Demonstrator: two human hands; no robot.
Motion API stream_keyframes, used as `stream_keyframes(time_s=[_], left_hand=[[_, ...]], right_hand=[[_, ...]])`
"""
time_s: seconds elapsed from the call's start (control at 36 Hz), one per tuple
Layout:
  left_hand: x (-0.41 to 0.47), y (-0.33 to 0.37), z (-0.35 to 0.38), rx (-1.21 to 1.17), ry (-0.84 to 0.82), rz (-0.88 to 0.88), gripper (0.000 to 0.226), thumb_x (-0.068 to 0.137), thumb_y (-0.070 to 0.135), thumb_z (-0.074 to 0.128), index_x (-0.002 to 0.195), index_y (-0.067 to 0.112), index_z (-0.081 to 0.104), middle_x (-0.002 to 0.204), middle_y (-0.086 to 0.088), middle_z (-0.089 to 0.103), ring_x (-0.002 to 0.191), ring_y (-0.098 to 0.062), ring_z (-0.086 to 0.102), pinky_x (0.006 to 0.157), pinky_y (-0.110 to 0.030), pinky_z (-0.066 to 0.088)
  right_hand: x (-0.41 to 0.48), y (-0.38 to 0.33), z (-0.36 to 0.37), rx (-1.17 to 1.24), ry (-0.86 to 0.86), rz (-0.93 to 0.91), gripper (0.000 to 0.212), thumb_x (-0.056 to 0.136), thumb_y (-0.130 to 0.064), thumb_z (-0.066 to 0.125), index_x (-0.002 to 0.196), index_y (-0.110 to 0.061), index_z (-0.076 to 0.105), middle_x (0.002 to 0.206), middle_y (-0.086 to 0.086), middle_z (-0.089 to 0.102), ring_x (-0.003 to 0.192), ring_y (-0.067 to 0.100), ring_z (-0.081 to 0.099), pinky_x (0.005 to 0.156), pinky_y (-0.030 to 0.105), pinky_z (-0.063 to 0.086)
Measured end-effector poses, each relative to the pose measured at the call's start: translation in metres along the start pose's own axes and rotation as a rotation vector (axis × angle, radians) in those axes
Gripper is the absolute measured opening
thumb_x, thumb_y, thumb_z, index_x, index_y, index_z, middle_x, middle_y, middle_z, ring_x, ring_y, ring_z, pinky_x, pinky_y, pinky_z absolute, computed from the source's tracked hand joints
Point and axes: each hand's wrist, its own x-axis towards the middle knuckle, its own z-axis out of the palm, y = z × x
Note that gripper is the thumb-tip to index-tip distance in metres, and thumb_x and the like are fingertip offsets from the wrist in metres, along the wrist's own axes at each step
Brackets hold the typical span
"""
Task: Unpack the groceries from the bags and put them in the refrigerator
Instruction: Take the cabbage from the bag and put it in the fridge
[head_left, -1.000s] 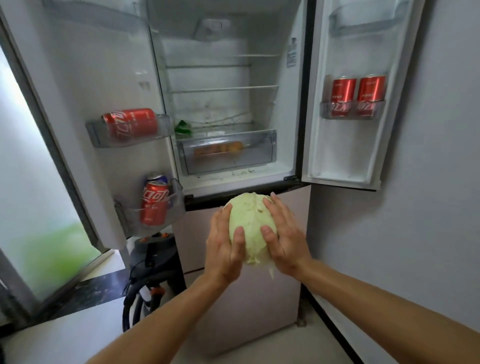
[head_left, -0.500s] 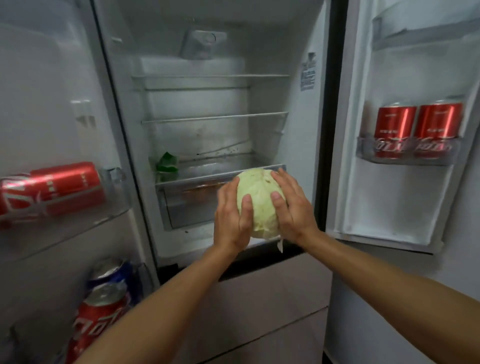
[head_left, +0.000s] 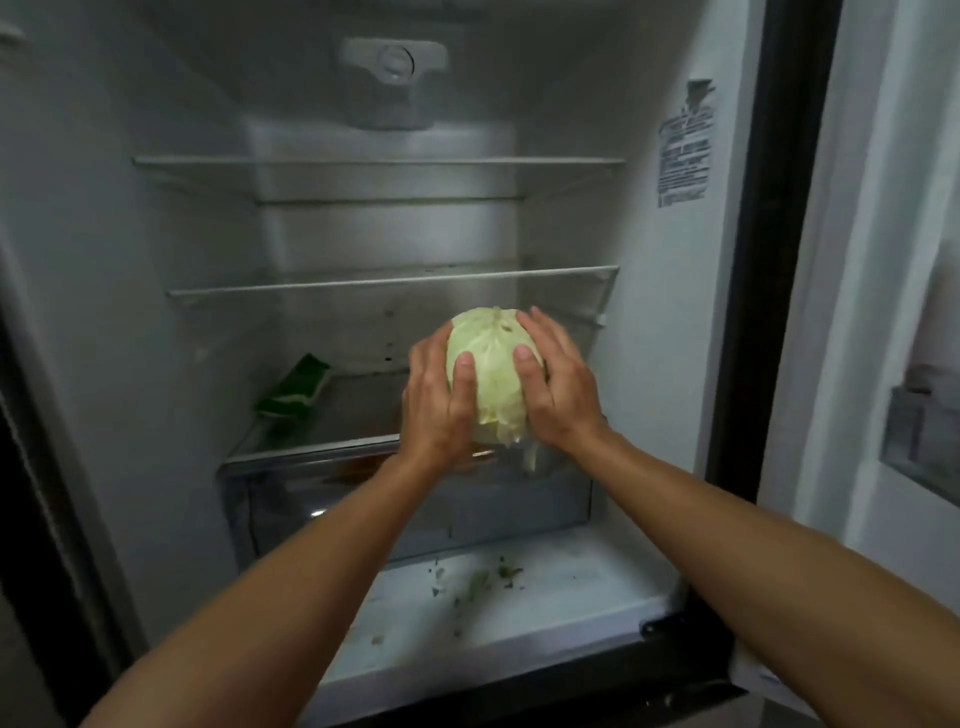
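Two hands cup one cabbage inside the open refrigerator: the left hand wraps its left flank and the right hand its right, fingers curved over the far side and both thumbs pressed on the near face. We read the two-sided hold as a matter of bulk: the head is round, too broad for one palm, and its loose outer leaves give poor purchase. The cabbage sits over the front edge of the lowest glass shelf, under the middle shelf; whether it touches the glass we cannot tell. That lowest shelf covers the crisper drawer, which is closed, with something orange dim behind its front. A green packet lies tilted at the shelf's left rear, well apart, so the right half is free for the set-down. We judge the step as placing, nearly finished. Leaf scraps litter the white ledge below the drawer. No bags in view.
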Motion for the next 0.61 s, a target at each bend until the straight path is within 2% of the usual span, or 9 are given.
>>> stream_keyframes(time_s=[0.19,0.25,0.33,0.44,0.53,0.61], left_hand=[[0.057,-0.045,0.035,0.059,-0.01,-0.112,0.075,0.085,0.063,0.021,0.139,0.016,0.044,0.133,-0.015,0.052,0.121,-0.029,0.049,0.098,-0.032,0.036],[0.075,-0.056,0.046,0.045,-0.021,-0.161,0.07,0.087,0.06,0.023,0.137,0.017,0.046,0.131,-0.017,0.054,0.119,-0.033,0.051,0.101,-0.037,0.04],[0.108,-0.075,0.064,0.014,-0.071,-0.281,0.057,0.095,0.054,0.027,0.137,0.021,0.045,0.134,-0.014,0.051,0.12,-0.032,0.051,0.103,-0.039,0.039],[0.146,-0.103,0.088,0.051,-0.112,-0.418,0.046,0.102,0.047,0.026,0.132,0.019,0.048,0.129,-0.015,0.053,0.119,-0.034,0.05,0.093,-0.033,0.036],[0.17,-0.125,0.103,0.026,-0.13,-0.42,0.054,0.101,0.052,0.026,0.135,0.016,0.046,0.132,-0.021,0.053,0.121,-0.039,0.049,0.103,-0.043,0.038],[0.193,-0.138,0.117,0.045,-0.185,-0.464,0.058,0.1,0.054,0.026,0.141,0.016,0.043,0.144,-0.022,0.045,0.13,-0.039,0.044,0.11,-0.046,0.033]], right_hand=[[0.053,0.041,0.041,0.046,0.013,0.082,0.062,0.093,-0.054,0.031,0.137,-0.017,0.054,0.141,0.006,0.052,0.129,0.023,0.049,0.107,0.034,0.038],[0.07,0.053,0.051,0.061,0.003,0.142,0.056,0.093,-0.05,0.034,0.134,-0.018,0.057,0.136,0.005,0.057,0.125,0.023,0.053,0.105,0.035,0.041],[0.098,0.072,0.067,0.101,-0.01,0.263,0.055,0.092,-0.055,0.036,0.13,-0.024,0.06,0.131,0.003,0.062,0.119,0.023,0.058,0.102,0.038,0.045],[0.136,0.096,0.088,0.146,-0.015,0.377,0.043,0.096,-0.05,0.042,0.111,-0.022,0.071,0.11,0.006,0.072,0.105,0.024,0.065,0.09,0.036,0.051],[0.158,0.11,0.101,0.151,0.0,0.377,0.051,0.089,-0.056,0.041,0.101,-0.018,0.073,0.105,0.01,0.073,0.105,0.031,0.065,0.086,0.042,0.052],[0.176,0.128,0.113,0.185,0.016,0.406,0.039,0.096,-0.043,0.048,0.106,-0.013,0.071,0.115,0.016,0.069,0.112,0.034,0.061,0.094,0.049,0.049]])
